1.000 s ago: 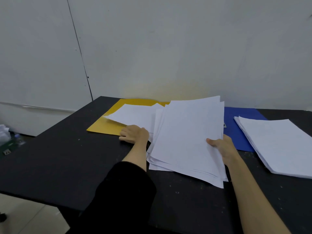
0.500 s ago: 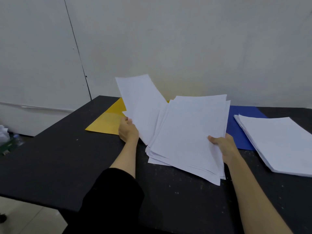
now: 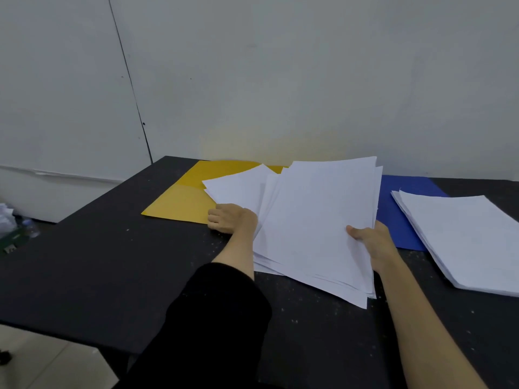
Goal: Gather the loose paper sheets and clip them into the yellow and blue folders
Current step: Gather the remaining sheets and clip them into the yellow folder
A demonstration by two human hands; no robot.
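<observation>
My right hand [image 3: 370, 242] has its grip on a big pile of paper sheets [image 3: 317, 220], thumb on top, tipping it up off the black bench [image 3: 98, 262]. My left hand [image 3: 231, 220] holds a few sheets [image 3: 238, 189] down on the yellow folder [image 3: 182, 200]. The blue folder [image 3: 398, 220] lies to the right, with another paper stack [image 3: 463, 237] partly on it.

The fanned sheaf of paper [image 3: 317, 220] covers the yellow folder's [image 3: 182, 203] right part, the blue folder's [image 3: 398, 220] left part, and the right hand's [image 3: 370, 242] fingers beneath it. The second paper stack [image 3: 463, 237] at the table's [image 3: 98, 276] right edge is cut by the frame. Objects on the floor [image 3: 16, 231] at left are too blurred to name.
</observation>
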